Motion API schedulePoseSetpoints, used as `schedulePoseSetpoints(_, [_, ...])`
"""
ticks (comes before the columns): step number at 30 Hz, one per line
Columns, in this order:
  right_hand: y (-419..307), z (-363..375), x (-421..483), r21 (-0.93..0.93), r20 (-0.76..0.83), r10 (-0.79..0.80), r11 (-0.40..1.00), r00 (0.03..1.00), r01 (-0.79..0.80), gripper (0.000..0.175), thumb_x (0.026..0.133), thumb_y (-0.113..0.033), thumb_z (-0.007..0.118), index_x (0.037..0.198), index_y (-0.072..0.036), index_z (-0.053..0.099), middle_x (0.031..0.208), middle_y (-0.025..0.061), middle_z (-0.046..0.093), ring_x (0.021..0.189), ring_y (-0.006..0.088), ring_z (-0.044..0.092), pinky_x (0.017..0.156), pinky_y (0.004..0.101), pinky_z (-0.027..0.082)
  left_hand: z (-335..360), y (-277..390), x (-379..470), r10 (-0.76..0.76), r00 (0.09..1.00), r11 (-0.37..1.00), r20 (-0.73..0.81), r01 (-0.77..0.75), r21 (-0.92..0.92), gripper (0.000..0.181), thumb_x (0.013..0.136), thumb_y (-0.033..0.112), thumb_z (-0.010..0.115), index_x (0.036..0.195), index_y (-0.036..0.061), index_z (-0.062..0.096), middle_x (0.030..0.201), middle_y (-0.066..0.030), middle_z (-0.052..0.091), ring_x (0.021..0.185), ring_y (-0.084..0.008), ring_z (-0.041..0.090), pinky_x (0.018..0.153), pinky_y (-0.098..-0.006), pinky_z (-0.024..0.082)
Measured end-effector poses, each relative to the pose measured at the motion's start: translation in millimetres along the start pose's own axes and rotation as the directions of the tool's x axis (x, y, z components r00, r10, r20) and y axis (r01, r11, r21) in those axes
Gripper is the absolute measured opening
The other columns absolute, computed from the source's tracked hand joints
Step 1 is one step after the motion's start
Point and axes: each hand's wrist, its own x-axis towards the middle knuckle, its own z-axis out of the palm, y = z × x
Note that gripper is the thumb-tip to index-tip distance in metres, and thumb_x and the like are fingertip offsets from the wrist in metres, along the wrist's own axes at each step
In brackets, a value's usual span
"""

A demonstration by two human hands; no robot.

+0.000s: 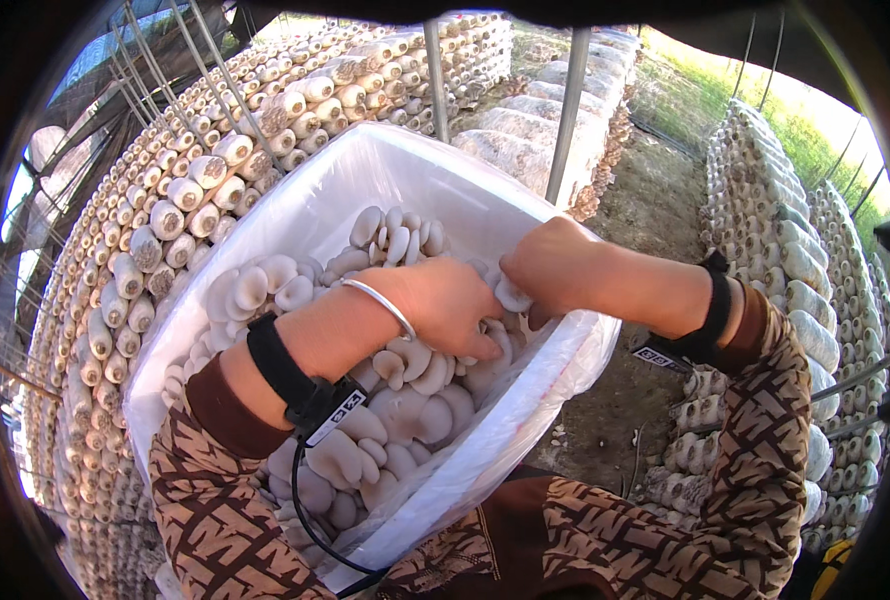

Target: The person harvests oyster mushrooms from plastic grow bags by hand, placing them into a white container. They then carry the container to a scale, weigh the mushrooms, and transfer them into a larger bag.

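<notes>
A white foam box (445,161) lined with clear plastic film holds many pale grey oyster mushrooms (403,412) in clusters. Inside it, my left hand (452,307), with a silver bangle at the wrist, rests on the mushrooms with its fingers spread downward; whether it grips one is hidden. My right hand (553,270) is at the box's right side, its fingers curled against a small oyster mushroom (511,294). The two hands are close together but apart. Black straps with small devices circle both forearms.
Stacked mushroom grow bags (189,195) form a high wall on the left, with more rows behind the box and another stack (805,255) at the right. Metal poles (568,112) rise just behind the box. A dirt path (640,195) runs between the rows.
</notes>
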Motion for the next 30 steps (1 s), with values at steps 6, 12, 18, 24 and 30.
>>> schedulePoseSetpoints(6, [0, -14, -6, 0.131, 0.020, -0.045, 0.991, 0.999, 0.042, 0.032, 0.069, -0.035, 0.073, 0.094, -0.015, 0.072, 0.085, 0.0068, 0.069, 0.085, 0.0261, 0.067, 0.072, 0.0372, 0.052, -12, -22, 2, -0.024, 0.998, 0.985, -0.057, 0.014, -0.170, 0.049, 0.073, 0.035, 0.070, 0.108, 0.0027, 0.063, 0.096, -0.0204, 0.066, 0.090, -0.0362, 0.062, 0.083, -0.0385, 0.048])
schedulePoseSetpoints(12, [-1, -28, -25, -0.022, 0.001, -0.087, 0.996, 0.996, 0.087, 0.032, 0.072, -0.035, 0.071, 0.089, -0.008, 0.070, 0.084, 0.0096, 0.068, 0.081, 0.0282, 0.066, 0.069, 0.0371, 0.052, -23, -24, 11, -0.027, 0.968, 0.996, -0.251, 0.005, -0.087, 0.052, 0.069, 0.026, 0.073, 0.110, -0.0014, 0.058, 0.105, -0.0197, 0.062, 0.101, -0.0328, 0.058, 0.089, -0.0380, 0.045])
schedulePoseSetpoints(18, [33, -25, -58, 0.299, -0.745, -0.101, 0.833, 0.659, 0.465, 0.041, 0.071, -0.006, 0.071, 0.111, -0.004, 0.062, 0.093, 0.0129, 0.065, 0.069, 0.0216, 0.061, 0.063, 0.0289, 0.049, -52, -6, -43, -0.259, 0.929, 0.963, -0.263, 0.269, 0.000, 0.051, 0.074, 0.030, 0.068, 0.112, -0.0014, 0.057, 0.103, -0.0211, 0.063, 0.094, -0.0372, 0.061, 0.083, -0.0425, 0.049])
schedulePoseSetpoints(24, [16, -5, -115, 0.236, -0.769, -0.534, 0.272, 0.351, 0.933, 0.063, 0.091, -0.039, 0.055, 0.127, 0.010, 0.043, 0.118, 0.0248, 0.055, 0.095, 0.0300, 0.060, 0.079, 0.0413, 0.053, -38, 118, -187, -0.480, 0.812, 0.810, -0.333, 0.556, 0.189, 0.050, 0.078, 0.034, 0.066, 0.114, 0.0002, 0.057, 0.104, -0.0189, 0.064, 0.090, -0.0332, 0.063, 0.079, -0.0389, 0.051])
schedulePoseSetpoints(30, [-99, 26, -127, 0.142, -0.747, -0.657, -0.305, -0.100, 0.942, 0.051, 0.092, -0.032, 0.056, 0.117, 0.012, 0.051, 0.109, 0.0238, 0.060, 0.083, 0.0288, 0.063, 0.070, 0.0408, 0.055, 52, 326, -333, -0.441, 0.452, 0.542, -0.775, 0.823, 0.171, 0.049, 0.082, 0.036, 0.065, 0.116, 0.0022, 0.058, 0.105, -0.0157, 0.065, 0.087, -0.0285, 0.065, 0.075, -0.0344, 0.053])
